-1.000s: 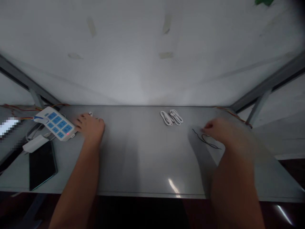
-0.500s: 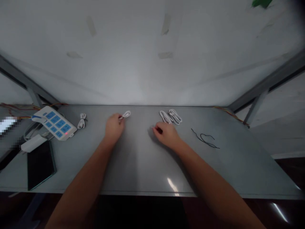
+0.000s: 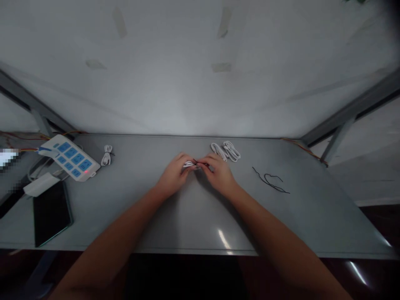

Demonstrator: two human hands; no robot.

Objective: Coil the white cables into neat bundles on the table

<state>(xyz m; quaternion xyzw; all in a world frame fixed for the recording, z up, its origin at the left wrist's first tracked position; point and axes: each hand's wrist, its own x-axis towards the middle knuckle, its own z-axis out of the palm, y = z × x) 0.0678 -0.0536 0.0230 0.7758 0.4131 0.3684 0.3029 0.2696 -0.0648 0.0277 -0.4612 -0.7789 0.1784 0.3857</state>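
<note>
My left hand (image 3: 173, 177) and my right hand (image 3: 218, 175) meet at the middle of the grey metal table (image 3: 200, 225). Pinched in my left fingers is a small coil of white cable (image 3: 189, 165). My right fingertips hold a thin dark strand (image 3: 197, 162), perhaps a tie, against that coil. Most of it is hidden by my fingers. Just beyond my right hand lie two bundled white cables (image 3: 225, 151). Another small tied white cable (image 3: 107, 156) lies to the left.
A thin black wire (image 3: 270, 182) lies on the right. On the left are a blue-and-white power strip (image 3: 69, 158), a white charger (image 3: 41, 184) and a black phone (image 3: 51, 213). Coloured wires run along the back corners, and metal struts frame the table.
My hands have come together at the table's middle. The left has carried the small white coil rightward, and the right has moved left to meet it. The view has shifted slightly.
</note>
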